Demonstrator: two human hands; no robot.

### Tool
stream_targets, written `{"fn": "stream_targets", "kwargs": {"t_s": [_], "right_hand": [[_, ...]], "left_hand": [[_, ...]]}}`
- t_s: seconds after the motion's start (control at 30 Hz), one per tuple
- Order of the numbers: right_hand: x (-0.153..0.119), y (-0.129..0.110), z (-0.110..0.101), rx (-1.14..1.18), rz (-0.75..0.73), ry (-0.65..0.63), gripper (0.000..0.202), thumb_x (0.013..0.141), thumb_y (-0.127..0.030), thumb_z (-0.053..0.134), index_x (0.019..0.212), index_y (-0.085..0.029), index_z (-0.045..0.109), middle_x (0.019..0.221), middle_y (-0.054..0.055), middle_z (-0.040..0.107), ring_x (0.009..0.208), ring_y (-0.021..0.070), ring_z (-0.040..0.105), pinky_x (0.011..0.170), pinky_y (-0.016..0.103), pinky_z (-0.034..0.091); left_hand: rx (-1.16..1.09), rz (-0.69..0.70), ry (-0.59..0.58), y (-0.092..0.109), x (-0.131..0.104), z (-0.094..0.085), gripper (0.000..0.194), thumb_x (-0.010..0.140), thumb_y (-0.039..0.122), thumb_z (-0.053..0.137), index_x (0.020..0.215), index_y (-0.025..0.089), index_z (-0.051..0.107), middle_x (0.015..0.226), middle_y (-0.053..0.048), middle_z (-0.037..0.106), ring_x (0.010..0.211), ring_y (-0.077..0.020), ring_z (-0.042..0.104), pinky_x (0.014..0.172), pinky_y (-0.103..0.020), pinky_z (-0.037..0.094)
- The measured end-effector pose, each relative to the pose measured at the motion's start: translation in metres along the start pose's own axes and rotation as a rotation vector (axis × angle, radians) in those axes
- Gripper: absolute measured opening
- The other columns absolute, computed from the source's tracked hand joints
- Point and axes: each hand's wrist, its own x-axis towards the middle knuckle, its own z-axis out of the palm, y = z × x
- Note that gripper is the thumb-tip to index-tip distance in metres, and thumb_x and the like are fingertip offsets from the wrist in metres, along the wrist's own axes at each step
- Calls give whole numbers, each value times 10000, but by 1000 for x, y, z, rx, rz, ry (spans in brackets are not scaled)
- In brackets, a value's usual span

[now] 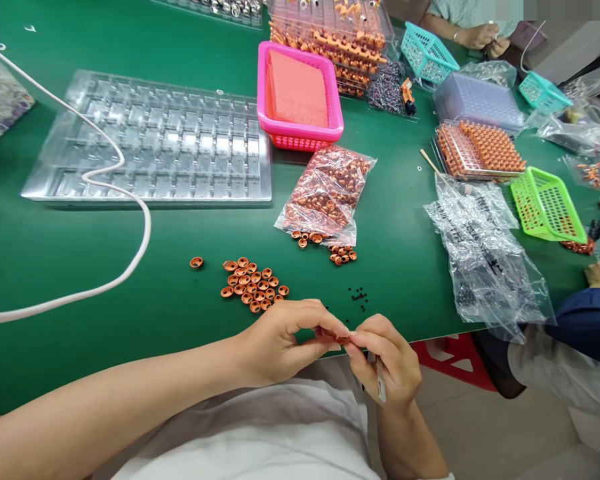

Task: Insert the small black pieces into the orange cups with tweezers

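My left hand [285, 340] pinches a small copper-coloured ring-like part [343, 339] between thumb and fingertips, at the table's front edge. Against the same part are the fingertips of my right hand [395, 363]. A thin, flat metal tool [381, 380], perhaps tweezers, lies in the right hand with its end sticking out below; its tip is hidden. Just beyond the left hand lies a cluster of copper-coloured cup-shaped rings [250, 283], with one single ring [196, 263] off to the left. Tiny black pieces [359, 295] are scattered beyond my hands.
A plastic bag [327, 190] of copper rings spills a few at its mouth. Left stands a clear moulded tray [170, 143], crossed by a white cable [140, 207]. A pink basket [263, 93], plastic bags [490, 260] and a green basket [550, 203] stand beyond. Other people's hands [480, 37] work nearby.
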Motion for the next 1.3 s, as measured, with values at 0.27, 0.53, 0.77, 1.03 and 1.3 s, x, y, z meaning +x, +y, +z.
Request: {"fn": "stream_targets", "kwargs": {"t_s": [0.27,0.53,0.77,1.03,1.3], "right_hand": [[2,-1,1,-17,-1,-4,274,897,-27,668,1099,-212,671,834,38,694,699,147,653,582,286,578],[1,1,2,-25,9,6,265,893,-46,685,1093,-221,678,835,34,686,692,148,651,582,297,582],[3,-2,3,-44,26,-23,289,893,-29,676,1102,-228,659,851,34,694,722,148,655,613,298,587],[4,-6,6,-24,140,-19,271,890,-38,662,1084,-227,655,862,26,691,748,148,642,637,298,563],[8,-10,10,-75,243,-44,137,926,-92,601,940,-222,642,776,-3,650,669,128,596,558,253,484]], "left_hand": [[13,10,19,1,0,0,191,908,8,675,1028,103,789,867,-86,800,765,-127,716,748,-191,589],[-18,23,41,1,-1,1,170,929,81,702,1067,122,793,877,-74,803,764,-121,710,754,-182,582],[85,17,54,1,-1,1,164,949,101,675,1078,121,775,872,-70,788,772,-129,719,747,-199,576],[212,64,58,-1,-1,0,145,968,121,656,1072,162,750,846,-49,777,774,-142,704,727,-225,563],[272,127,19,-5,-2,-1,203,961,81,646,1114,179,736,857,-46,787,778,-158,702,744,-257,545]]}}
